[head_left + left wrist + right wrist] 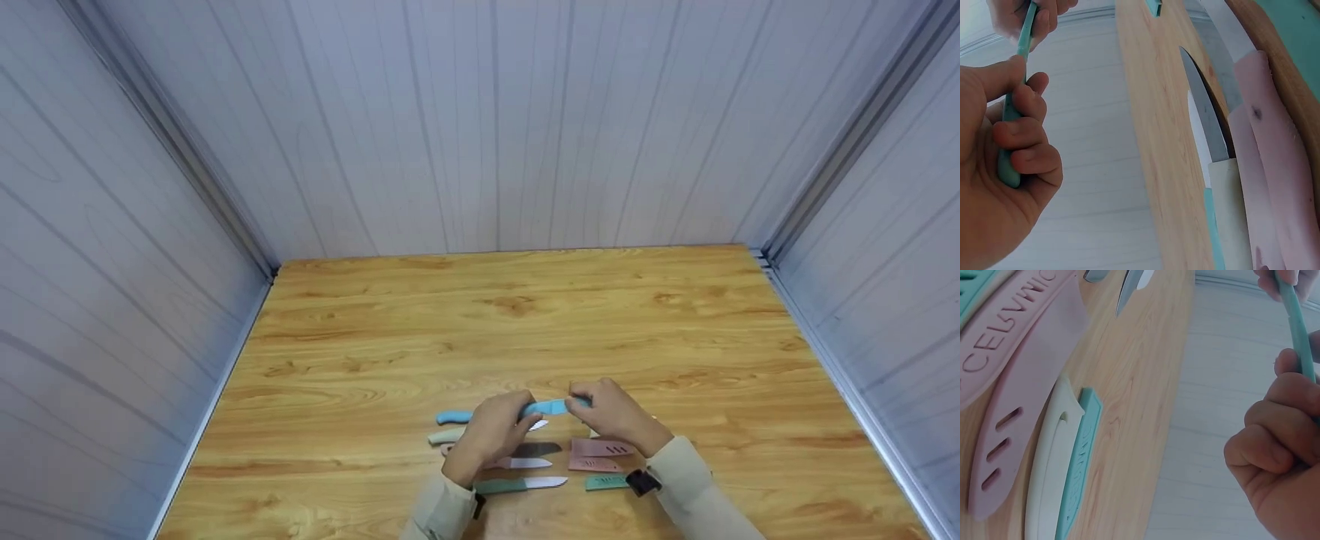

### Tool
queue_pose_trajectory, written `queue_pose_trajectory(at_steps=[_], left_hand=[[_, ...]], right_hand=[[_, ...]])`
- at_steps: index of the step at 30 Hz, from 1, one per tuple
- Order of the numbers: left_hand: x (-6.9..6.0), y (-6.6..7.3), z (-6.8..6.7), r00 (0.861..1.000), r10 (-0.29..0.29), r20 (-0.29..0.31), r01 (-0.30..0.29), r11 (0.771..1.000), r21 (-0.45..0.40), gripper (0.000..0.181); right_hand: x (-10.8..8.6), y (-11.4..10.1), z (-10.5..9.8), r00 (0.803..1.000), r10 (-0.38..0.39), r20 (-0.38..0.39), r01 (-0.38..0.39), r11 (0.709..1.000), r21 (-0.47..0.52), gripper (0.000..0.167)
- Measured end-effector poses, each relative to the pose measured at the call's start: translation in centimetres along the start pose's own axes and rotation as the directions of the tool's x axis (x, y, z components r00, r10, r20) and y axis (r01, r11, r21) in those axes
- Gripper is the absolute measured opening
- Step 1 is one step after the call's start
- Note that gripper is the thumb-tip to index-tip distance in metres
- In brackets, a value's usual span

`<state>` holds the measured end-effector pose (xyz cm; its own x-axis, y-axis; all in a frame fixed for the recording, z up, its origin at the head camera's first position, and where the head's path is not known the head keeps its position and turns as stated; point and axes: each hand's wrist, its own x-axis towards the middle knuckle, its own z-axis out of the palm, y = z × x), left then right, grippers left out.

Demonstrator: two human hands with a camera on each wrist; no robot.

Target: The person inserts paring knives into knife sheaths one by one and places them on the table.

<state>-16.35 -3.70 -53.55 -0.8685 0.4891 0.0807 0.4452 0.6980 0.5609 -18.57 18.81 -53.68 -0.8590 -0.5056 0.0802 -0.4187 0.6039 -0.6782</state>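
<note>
My left hand (491, 431) curls round the handle end of a blue knife-shaped piece (553, 407); its thumb lies along it in the left wrist view. At the other end, my right hand (611, 411) grips the same piece, which runs as a teal strip (1297, 326) between both hands in the right wrist view. Whether a blade cover encloses the blade, I cannot tell. Under and beside my left hand lie a blue handle (454, 417), a cream-handled knife (1230, 208), pink-handled knives (1280, 135) and a green knife (502, 486).
Slotted pink covers (600, 448), a green cover (606, 482), a cream cover (1053, 467) and a teal cover (1081, 461) lie near my right hand. Bare blades point right on the wooden table (510, 322). Pale panels (495, 127) enclose the table's back and sides.
</note>
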Motion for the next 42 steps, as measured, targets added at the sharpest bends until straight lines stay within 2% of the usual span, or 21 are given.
queue_pose_trajectory(at_steps=[5, 12, 18, 21, 24, 28, 31, 34, 37, 39, 42], left_hand=[[0.0, 0.2, -0.3, 1.000, -0.003, 0.009, 0.003, 1.000, 0.027, 0.017], [0.4, 0.6, -0.4, 0.993, 0.029, 0.119, -0.039, 0.995, 0.088, 0.012], [0.7, 0.9, -0.5, 0.983, 0.001, 0.186, -0.025, 0.992, 0.124, 0.007], [0.8, 0.6, -0.5, 0.980, -0.005, 0.200, -0.014, 0.996, 0.093, 0.004], [1.1, -0.2, -0.6, 0.981, -0.023, 0.190, 0.015, 0.999, 0.046, 0.006], [1.7, -2.0, -1.4, 0.989, -0.068, 0.129, 0.076, 0.995, -0.063, 0.011], [2.3, -3.5, -2.2, 0.990, -0.123, 0.071, 0.132, 0.979, -0.157, 0.014], [3.0, -5.1, -3.0, 0.981, -0.194, 0.027, 0.196, 0.960, -0.200, 0.016], [3.9, -6.5, -3.7, 0.961, -0.277, 0.001, 0.270, 0.935, -0.231, 0.019], [4.4, -7.3, -4.1, 0.943, -0.331, -0.011, 0.319, 0.915, -0.247, 0.019], [5.2, -8.2, -4.4, 0.908, -0.419, -0.010, 0.402, 0.877, -0.264, 0.018]], right_hand=[[0.3, -0.4, -0.2, 1.000, 0.002, 0.003, -0.002, 1.000, -0.024, 0.030], [0.3, -0.5, 0.0, 0.999, -0.025, 0.037, 0.026, 0.999, -0.025, 0.032], [0.2, 0.0, 0.0, 0.998, 0.005, 0.059, -0.004, 1.000, -0.014, 0.027], [0.0, 0.4, -0.2, 0.997, 0.063, 0.037, -0.062, 0.998, -0.022, 0.024], [-0.3, 1.0, -0.5, 0.992, 0.122, -0.010, -0.122, 0.992, -0.028, 0.028], [-0.7, 1.7, -1.1, 0.981, 0.185, -0.058, -0.186, 0.982, -0.014, 0.031], [-1.1, 2.2, -1.4, 0.977, 0.206, -0.058, -0.207, 0.978, -0.007, 0.032], [-1.6, 2.5, -1.6, 0.975, 0.216, -0.050, -0.217, 0.976, -0.002, 0.033], [-2.0, 2.9, -1.6, 0.972, 0.230, -0.048, -0.231, 0.973, -0.004, 0.030], [-2.2, 3.0, -1.6, 0.970, 0.239, -0.045, -0.239, 0.971, -0.004, 0.029], [-2.5, 3.3, -1.5, 0.971, 0.234, -0.039, -0.235, 0.972, -0.024, 0.030]])
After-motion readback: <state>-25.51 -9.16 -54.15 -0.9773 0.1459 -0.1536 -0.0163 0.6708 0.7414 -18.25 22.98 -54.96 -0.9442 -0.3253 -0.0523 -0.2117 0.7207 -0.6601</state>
